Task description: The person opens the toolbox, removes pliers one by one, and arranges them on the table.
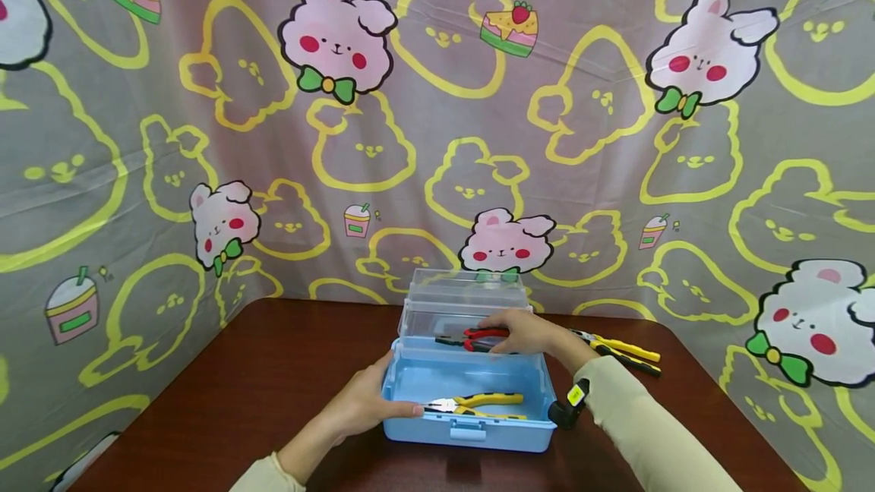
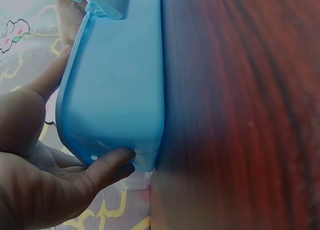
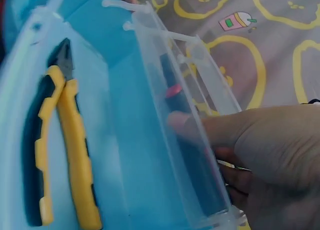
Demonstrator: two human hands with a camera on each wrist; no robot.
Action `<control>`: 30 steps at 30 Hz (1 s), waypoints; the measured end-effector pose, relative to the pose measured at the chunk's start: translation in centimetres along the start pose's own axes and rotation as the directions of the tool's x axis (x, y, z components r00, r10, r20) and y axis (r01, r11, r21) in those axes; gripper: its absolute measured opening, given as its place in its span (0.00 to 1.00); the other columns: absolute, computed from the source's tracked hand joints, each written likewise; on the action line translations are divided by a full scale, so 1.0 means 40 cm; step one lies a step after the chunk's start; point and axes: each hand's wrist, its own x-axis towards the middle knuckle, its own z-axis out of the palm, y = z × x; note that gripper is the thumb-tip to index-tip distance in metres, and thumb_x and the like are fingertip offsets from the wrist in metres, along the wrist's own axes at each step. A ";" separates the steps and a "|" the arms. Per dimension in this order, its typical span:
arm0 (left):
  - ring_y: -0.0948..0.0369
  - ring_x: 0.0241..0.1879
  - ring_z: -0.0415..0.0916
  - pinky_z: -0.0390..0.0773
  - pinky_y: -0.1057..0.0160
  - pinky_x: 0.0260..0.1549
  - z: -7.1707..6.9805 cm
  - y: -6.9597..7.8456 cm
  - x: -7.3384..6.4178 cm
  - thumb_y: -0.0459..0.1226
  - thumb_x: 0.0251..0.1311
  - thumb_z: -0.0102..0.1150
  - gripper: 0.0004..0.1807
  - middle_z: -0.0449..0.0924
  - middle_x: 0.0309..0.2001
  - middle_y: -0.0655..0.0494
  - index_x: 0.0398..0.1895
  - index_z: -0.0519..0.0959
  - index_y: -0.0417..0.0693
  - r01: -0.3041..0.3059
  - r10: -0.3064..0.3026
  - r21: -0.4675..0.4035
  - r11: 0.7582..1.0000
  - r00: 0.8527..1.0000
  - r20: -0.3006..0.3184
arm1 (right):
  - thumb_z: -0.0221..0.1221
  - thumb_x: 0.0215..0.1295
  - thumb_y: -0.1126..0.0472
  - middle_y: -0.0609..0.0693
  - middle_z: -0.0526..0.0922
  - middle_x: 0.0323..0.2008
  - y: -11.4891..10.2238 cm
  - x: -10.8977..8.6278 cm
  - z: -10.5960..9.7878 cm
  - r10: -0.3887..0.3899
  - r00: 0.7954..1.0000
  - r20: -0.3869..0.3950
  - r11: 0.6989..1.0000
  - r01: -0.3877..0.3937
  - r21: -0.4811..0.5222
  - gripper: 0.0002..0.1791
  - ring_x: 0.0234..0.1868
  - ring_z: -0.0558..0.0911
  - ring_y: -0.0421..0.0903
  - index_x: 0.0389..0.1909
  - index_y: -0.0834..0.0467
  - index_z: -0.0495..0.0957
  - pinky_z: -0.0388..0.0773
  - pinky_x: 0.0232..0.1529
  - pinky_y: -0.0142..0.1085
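Note:
A light blue toolbox stands unlatched on the table, its clear plastic trays raised at the back. My left hand grips its left end, the thumb over the front rim and fingers round the side. Over the trays, my right hand holds red-and-black pliers by the handles, jaws pointing left. In the right wrist view these pliers show blurred through clear plastic. Yellow-and-black pliers lie along the front inside the box, jaws near my left thumb.
Another yellow-and-black pair of pliers lies on the dark wood table, right of the box and behind my right forearm. A black device with a yellow label sits at my right wrist. A patterned curtain hangs round the table.

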 end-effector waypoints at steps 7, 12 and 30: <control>0.45 0.61 0.73 0.73 0.37 0.58 -0.001 -0.004 0.003 0.54 0.48 0.82 0.64 0.68 0.71 0.37 0.81 0.54 0.36 -0.014 0.014 -0.004 1.000 1.000 -0.004 | 0.73 0.64 0.62 0.57 0.82 0.60 0.005 0.002 0.003 -0.036 0.999 -0.009 0.999 0.035 -0.022 0.27 0.62 0.77 0.58 0.64 0.61 0.81 0.73 0.61 0.56; 0.45 0.61 0.73 0.73 0.39 0.59 -0.003 -0.007 0.003 0.53 0.49 0.82 0.64 0.69 0.70 0.38 0.81 0.53 0.36 -0.030 0.030 -0.018 0.999 1.000 -0.002 | 0.71 0.65 0.62 0.58 0.81 0.61 0.020 -0.005 0.014 -0.060 0.997 -0.048 0.997 0.062 0.036 0.27 0.64 0.76 0.59 0.64 0.61 0.80 0.74 0.61 0.56; 0.44 0.59 0.75 0.75 0.38 0.56 -0.003 -0.008 -0.005 0.55 0.50 0.81 0.63 0.69 0.70 0.37 0.81 0.53 0.39 -0.026 0.026 -0.035 0.999 1.000 0.016 | 0.75 0.60 0.59 0.49 0.85 0.46 0.025 -0.005 0.026 0.049 0.989 -0.141 0.962 -0.009 0.275 0.32 0.40 0.79 0.48 0.65 0.62 0.80 0.80 0.39 0.42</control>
